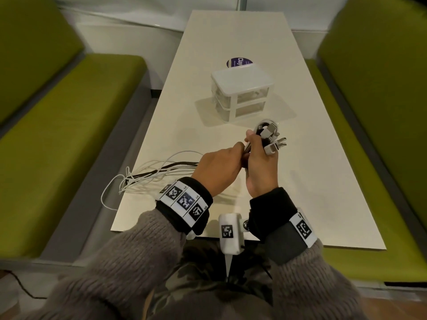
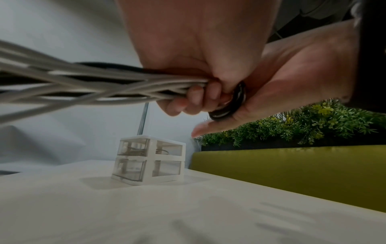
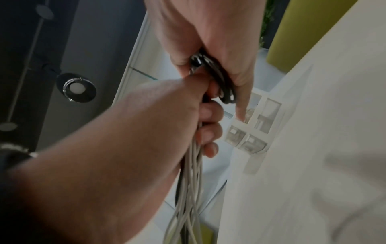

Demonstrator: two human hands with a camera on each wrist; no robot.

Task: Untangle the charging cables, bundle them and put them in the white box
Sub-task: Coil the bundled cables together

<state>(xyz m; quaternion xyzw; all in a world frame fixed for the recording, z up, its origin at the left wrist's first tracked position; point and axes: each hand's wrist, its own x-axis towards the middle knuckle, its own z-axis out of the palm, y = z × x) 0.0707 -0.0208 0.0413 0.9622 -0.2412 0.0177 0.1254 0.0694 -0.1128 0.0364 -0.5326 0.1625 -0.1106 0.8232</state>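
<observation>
Several white and black charging cables (image 1: 161, 172) run from the table's left edge into my left hand (image 1: 219, 167), which grips them as one strand (image 2: 104, 87). My right hand (image 1: 258, 155) holds the coiled part of the same cables, with the plug ends (image 1: 272, 139) sticking out above its fingers. A dark loop (image 2: 229, 105) lies against the right palm (image 3: 225, 87). Both hands are held together above the table. The white box (image 1: 242, 88), a small two-drawer unit with clear fronts (image 2: 148, 161), stands just beyond the hands, drawers pushed in.
The cream table (image 1: 300, 192) is long and narrow. Green benches (image 1: 69, 135) flank it on both sides. A purple round sticker (image 1: 239, 62) lies behind the box. Some cable loops (image 1: 111, 192) hang over the table's left edge. Green plants (image 2: 303, 127) stand behind the right bench.
</observation>
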